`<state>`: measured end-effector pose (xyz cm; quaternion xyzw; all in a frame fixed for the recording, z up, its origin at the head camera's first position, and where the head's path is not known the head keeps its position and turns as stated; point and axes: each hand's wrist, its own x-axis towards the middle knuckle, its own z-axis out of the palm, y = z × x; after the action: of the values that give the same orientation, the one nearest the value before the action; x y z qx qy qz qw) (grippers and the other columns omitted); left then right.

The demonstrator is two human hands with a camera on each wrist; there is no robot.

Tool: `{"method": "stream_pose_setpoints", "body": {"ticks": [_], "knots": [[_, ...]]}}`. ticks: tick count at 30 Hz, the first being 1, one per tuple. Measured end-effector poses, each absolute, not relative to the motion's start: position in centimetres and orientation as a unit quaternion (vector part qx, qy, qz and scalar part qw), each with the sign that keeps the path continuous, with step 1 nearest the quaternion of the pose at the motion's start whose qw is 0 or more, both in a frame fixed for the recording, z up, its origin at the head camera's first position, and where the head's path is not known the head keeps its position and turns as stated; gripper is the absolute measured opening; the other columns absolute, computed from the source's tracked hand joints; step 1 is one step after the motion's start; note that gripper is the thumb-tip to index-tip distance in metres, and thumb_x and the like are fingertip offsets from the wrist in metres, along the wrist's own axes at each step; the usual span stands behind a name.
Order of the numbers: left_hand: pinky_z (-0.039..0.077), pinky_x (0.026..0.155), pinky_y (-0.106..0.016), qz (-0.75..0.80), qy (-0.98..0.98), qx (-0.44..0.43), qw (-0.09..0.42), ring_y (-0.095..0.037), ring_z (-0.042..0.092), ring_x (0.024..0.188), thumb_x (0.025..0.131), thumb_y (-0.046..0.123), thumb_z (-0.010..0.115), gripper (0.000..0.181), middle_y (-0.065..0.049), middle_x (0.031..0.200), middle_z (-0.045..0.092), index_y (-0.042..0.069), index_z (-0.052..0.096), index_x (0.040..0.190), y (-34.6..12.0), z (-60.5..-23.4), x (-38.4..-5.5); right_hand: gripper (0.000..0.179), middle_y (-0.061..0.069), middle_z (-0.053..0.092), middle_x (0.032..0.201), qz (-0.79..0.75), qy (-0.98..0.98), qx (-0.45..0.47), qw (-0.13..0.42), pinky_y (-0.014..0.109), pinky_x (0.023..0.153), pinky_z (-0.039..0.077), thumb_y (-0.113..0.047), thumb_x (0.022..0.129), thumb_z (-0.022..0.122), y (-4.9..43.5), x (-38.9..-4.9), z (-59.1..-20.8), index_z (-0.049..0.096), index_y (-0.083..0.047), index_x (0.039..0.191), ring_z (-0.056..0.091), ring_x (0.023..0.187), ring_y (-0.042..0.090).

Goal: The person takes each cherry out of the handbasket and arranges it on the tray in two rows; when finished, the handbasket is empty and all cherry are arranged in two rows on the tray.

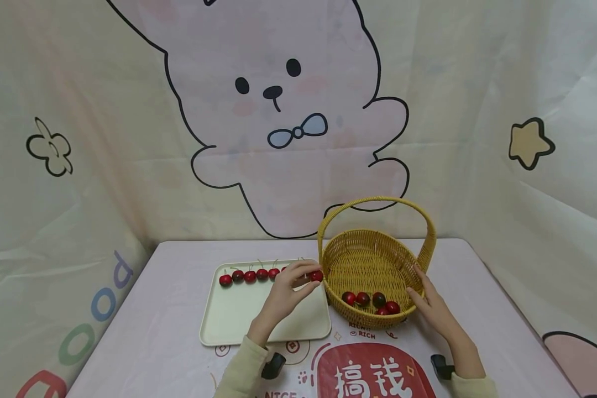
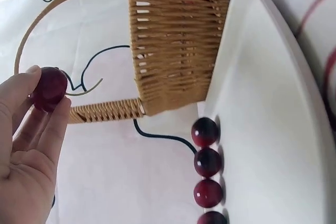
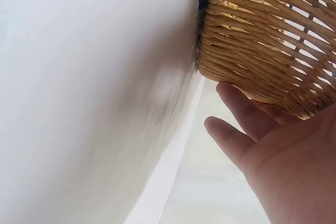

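Note:
Between thumb and fingertips, my left hand point(image 1: 287, 289) pinches a dark red cherry point(image 2: 51, 88) with its stem, near the left rim of the yellow wicker basket point(image 1: 368, 257). My right hand point(image 1: 435, 307) touches the basket's right side, its visible fingers fairly straight along the weave in the right wrist view. Several cherries point(image 1: 362, 299) lie in the near part of the basket. On the cream tray point(image 1: 239, 326), a row of cherries point(image 1: 250, 276) runs along the far edge; the left hand hides part of that row in the head view.
The basket's tall arched handle point(image 1: 378, 199) rises above its bowl, right beside the tray. A white tablecloth point(image 1: 169, 298) with red printing covers the table. A printed fabric backdrop point(image 1: 298, 182) stands behind and at both sides.

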<state>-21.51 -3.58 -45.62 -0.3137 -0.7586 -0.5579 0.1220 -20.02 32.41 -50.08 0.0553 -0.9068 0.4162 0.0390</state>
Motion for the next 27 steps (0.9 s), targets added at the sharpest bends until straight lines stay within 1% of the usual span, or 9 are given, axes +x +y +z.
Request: {"method": "stream_pose_setpoints", "body": {"ticks": [7,11,14,19,21,25,27], "knots": [[0.054,0.079,-0.039,-0.558,-0.768,-0.287,0.128,-0.031,0.058,0.103,0.081,0.0,0.067,0.034,-0.016,0.114,0.056,0.002,0.063,0.115,-5.3,-45.1,-20.3,0.069,0.029,0.011,0.15,0.413,-0.908,0.059,0.043,0.072,0.097,0.02,-0.034,0.097,0.045,32.3,-20.1,-50.1,0.005,-0.012,0.15,0.014,0.132,0.054],[0.054,0.078,-0.041,-0.551,-0.767,-0.293,0.149,-0.034,0.057,0.102,0.08,-0.004,0.067,0.031,-0.02,0.111,0.055,-0.001,0.063,0.111,-6.3,-44.3,-19.4,0.069,0.028,0.01,0.15,0.414,-0.908,0.056,0.04,0.072,0.097,0.019,-0.033,0.097,0.045,32.4,-20.0,-50.2,0.005,-0.012,0.15,0.013,0.132,0.054],[0.054,0.078,-0.041,-0.54,-0.772,-0.292,0.164,-0.033,0.057,0.101,0.079,-0.005,0.068,0.03,-0.019,0.11,0.056,-0.001,0.063,0.109,-7.2,-44.2,-18.9,0.069,0.028,0.01,0.151,0.415,-0.907,0.052,0.037,0.072,0.097,0.019,-0.034,0.097,0.044,32.4,-20.1,-50.2,0.005,-0.013,0.15,0.013,0.133,0.053],[0.054,0.08,-0.04,-0.507,-0.796,-0.281,0.176,-0.029,0.058,0.1,0.078,-0.004,0.07,0.032,-0.015,0.107,0.061,0.003,0.064,0.108,-8.7,-44.7,-18.5,0.07,0.027,0.01,0.151,0.413,-0.909,0.051,0.036,0.072,0.098,0.019,-0.036,0.097,0.044,32.5,-20.1,-50.1,0.004,-0.014,0.15,0.013,0.133,0.053],[0.054,0.079,-0.039,-0.491,-0.805,-0.278,0.181,-0.028,0.058,0.098,0.077,-0.004,0.071,0.032,-0.014,0.106,0.062,0.003,0.065,0.107,-9.4,-44.9,-18.3,0.07,0.027,0.01,0.151,0.413,-0.908,0.052,0.037,0.072,0.098,0.019,-0.036,0.097,0.044,32.5,-20.1,-50.1,0.005,-0.013,0.15,0.013,0.133,0.053],[0.054,0.075,-0.041,-0.48,-0.815,-0.263,0.19,-0.029,0.058,0.097,0.075,-0.007,0.072,0.034,-0.014,0.106,0.062,0.003,0.065,0.106,-10.7,-45.9,-18.4,0.07,0.027,0.01,0.151,0.415,-0.908,0.051,0.036,0.071,0.098,0.019,-0.034,0.097,0.045,32.5,-20.1,-50.2,0.005,-0.013,0.15,0.013,0.133,0.053],[0.054,0.076,-0.042,-0.481,-0.818,-0.25,0.19,-0.028,0.059,0.098,0.074,-0.007,0.072,0.035,-0.012,0.107,0.062,0.005,0.065,0.107,-11.5,-46.9,-18.7,0.07,0.027,0.01,0.151,0.415,-0.908,0.05,0.036,0.071,0.098,0.019,-0.034,0.097,0.045,32.5,-20.1,-50.2,0.005,-0.014,0.15,0.013,0.133,0.053]]}}
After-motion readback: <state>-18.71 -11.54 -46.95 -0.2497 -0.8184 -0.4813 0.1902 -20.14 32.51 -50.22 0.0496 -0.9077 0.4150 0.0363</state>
